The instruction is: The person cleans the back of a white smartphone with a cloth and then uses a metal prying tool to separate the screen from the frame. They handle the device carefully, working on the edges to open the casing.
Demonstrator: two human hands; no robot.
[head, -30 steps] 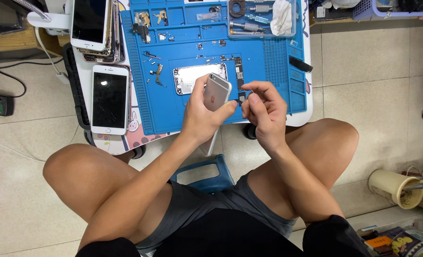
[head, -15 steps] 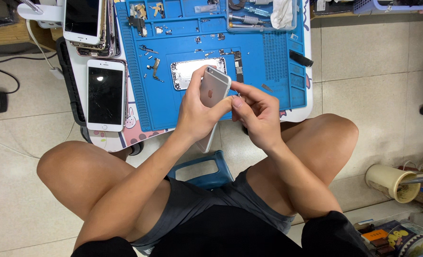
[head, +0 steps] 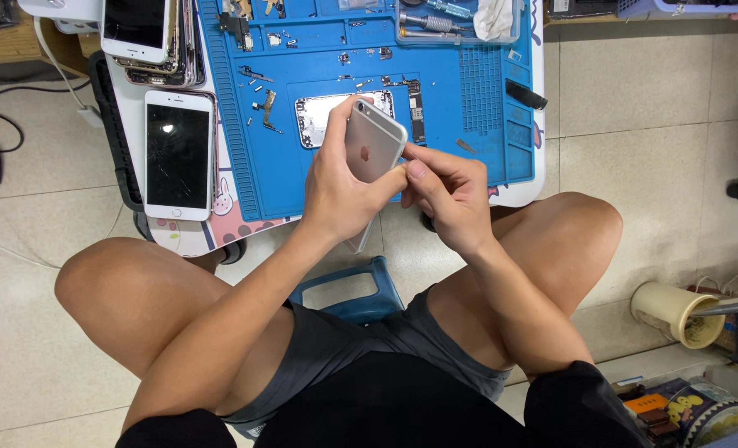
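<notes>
The left hand is wrapped around a silver-grey metal phone shell, back side up, held tilted above the near edge of the blue silicone work mat. Its fingers curl over the shell's far edge and the thumb lies along the near side. The right hand is pinched shut, thumb and fingertips meeting at the shell's lower right edge; whether it grips a small part there cannot be told.

Just beyond the hands, a second opened phone housing of bare metal lies flat on the mat, with a dark narrow circuit board beside it and loose small screws and brackets scattered to the left. At the mat's far edge a clear rectangular tray holds screwdrivers and a crumpled white cloth.

Left of the mat, a white-framed phone with a dark screen lies face up, and a stack of more phones sits beyond it.

Below the hands, between the bare knees, a blue plastic stool shows. On the tiled floor to the right lies a cream-coloured cylindrical cup on its side.
</notes>
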